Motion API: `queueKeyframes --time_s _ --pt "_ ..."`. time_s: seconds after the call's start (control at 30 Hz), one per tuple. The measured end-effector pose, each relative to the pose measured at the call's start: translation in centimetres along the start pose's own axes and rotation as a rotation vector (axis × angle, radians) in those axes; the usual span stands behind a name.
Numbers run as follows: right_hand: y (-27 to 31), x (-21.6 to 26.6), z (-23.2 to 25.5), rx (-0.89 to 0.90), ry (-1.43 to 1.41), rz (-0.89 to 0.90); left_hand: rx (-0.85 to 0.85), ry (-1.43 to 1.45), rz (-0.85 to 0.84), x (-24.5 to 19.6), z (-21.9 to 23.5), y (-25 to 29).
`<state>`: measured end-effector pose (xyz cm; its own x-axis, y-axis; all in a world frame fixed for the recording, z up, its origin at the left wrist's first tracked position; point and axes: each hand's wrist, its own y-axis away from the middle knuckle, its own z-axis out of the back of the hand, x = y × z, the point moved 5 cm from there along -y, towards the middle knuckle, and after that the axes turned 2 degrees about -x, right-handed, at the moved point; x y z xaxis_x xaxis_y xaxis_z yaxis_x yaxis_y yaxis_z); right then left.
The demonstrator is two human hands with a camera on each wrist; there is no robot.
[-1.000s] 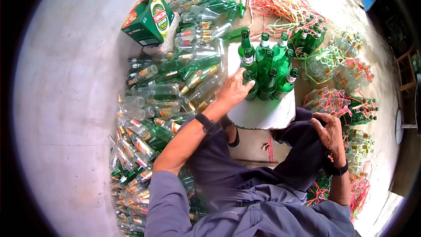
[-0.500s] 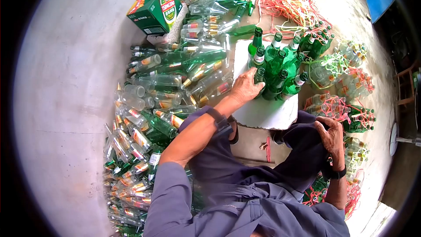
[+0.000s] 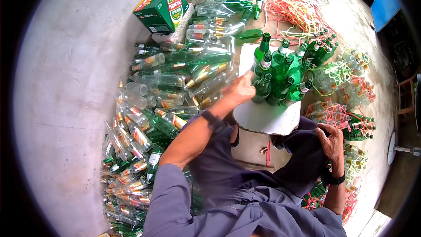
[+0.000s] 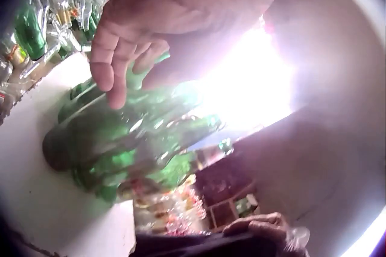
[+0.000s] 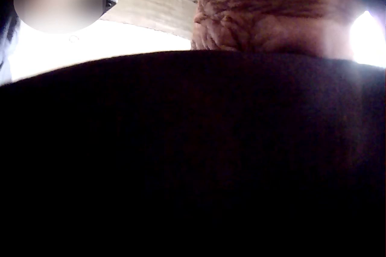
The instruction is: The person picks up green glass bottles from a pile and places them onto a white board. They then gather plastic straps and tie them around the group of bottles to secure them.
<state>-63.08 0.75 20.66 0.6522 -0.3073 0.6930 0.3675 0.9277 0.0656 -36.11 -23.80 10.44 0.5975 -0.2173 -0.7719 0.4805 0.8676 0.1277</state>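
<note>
On the white slab (image 3: 265, 120), at 12 o'clock from the lap, nine green glass bottles (image 3: 280, 72) stand upright in a close three-by-three group. The left hand (image 3: 240, 88) is open, fingers loosely extended beside the group's 8 o'clock corner; whether it touches glass I cannot tell. The right hand (image 3: 331, 138) rests open over the right knee (image 3: 307, 142), holding nothing. The step looks like arranging the group; the next move probably calls for light, level pressure low on the glass, since tall necks could tip.

The slab's bare room lies mainly toward 6 o'clock. Toward 3 o'clock the group stands near the edge, with string-tied bottle bundles (image 3: 331, 115) beyond. Loose bottles (image 3: 166, 80) crowd 9 o'clock, tightening room for the left elbow.
</note>
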Motion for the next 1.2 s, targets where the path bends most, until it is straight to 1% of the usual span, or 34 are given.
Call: queueKeyframes --time_s 0.03,0.1,0.17,0.23,0.3,0.37,0.4,0.43,0.47,0.5,0.57,0.63,0.7,0.73,0.8,0.83,0.9,0.93,0.97,1.03,1.07,1.17,1.2 --pt "-0.1 -0.1 0.0 0.008 -0.013 -0.014 0.001 0.001 0.0 -0.1 1.0 0.2" --pt "-0.2 -0.4 -0.1 0.002 -0.017 -0.013 -0.053 0.342 0.008 -1.2 4.7 1.3" --pt "-0.1 -0.9 -0.2 0.0 -0.02 -0.019 -0.009 0.333 0.089 -0.8 8.3 1.2" --pt "-0.3 -1.4 -0.3 0.007 -0.027 -0.009 0.01 0.36 0.12 1.6 11.6 0.6" --pt "-0.4 -1.6 -0.3 0.006 -0.023 -0.025 -0.012 0.378 0.173 4.9 14.4 -0.3" --pt "-0.6 -1.4 -0.4 0.007 -0.019 -0.037 -0.114 0.336 0.276 9.4 16.3 -1.1" --pt "-0.7 -1.3 -0.3 0.003 0.013 -0.04 -0.171 0.328 0.337 12.3 16.8 -1.6" --pt "-0.7 -1.1 -0.3 0.001 0.044 -0.041 -0.169 0.327 0.343 16.8 16.5 -2.8" --pt "-0.8 -1.0 -0.5 -0.001 0.066 -0.063 -0.24 0.071 0.354 22.1 16.6 -4.2" --pt "-1.1 -0.8 -0.6 0.014 0.117 -0.05 -0.312 -0.191 0.366 25.1 17.4 -4.8" --pt "-1.5 -0.8 -0.9 0.041 0.11 -0.057 -0.403 -0.414 0.391 25.9 17.4 -5.2" --pt "-2.0 -0.8 -1.0 0.072 0.142 -0.06 -0.44 -0.508 0.403 26.8 17.0 -6.2" --pt "-2.3 -0.9 -1.1 0.095 0.158 -0.074 -0.494 -0.636 0.263 27.8 16.5 -7.6" --pt "-2.5 -0.6 -1.2 0.095 0.177 -0.081 -0.484 -0.636 0.269 28.3 16.4 -8.2" --pt "-2.9 -0.3 -1.4 0.102 0.215 -0.101 -0.358 -0.755 0.264 29.0 16.0 -9.8" --pt "-3.1 -0.2 -1.4 0.107 0.219 -0.106 -0.351 -0.752 0.267 28.9 15.9 -10.2" --pt "-3.4 -0.2 -1.5 0.125 0.268 -0.098 -0.104 -0.856 0.358 29.4 14.9 -10.9" --pt "-3.5 -0.3 -1.6 0.129 0.273 -0.122 -0.042 -0.855 0.383 30.5 14.5 -11.3" --pt "-3.7 -0.2 -1.6 0.132 0.274 -0.123 -0.04 -0.853 0.385 31.4 14.2 -11.4" --pt "-3.9 -0.1 -1.8 0.128 0.266 -0.159 -0.136 -0.913 0.202 31.4 13.4 -11.1" --pt "-3.9 -0.3 -1.8 0.134 0.251 -0.166 -0.167 -0.938 0.193 31.4 13.2 -11.1" --pt "-3.8 -0.3 -1.8 0.127 0.261 -0.165 -0.158 -0.911 0.213 31.3 12.9 -11.4" --pt "-3.7 -0.3 -1.9 0.126 0.261 -0.165 -0.169 -0.868 0.178 31.8 12.9 -11.5"
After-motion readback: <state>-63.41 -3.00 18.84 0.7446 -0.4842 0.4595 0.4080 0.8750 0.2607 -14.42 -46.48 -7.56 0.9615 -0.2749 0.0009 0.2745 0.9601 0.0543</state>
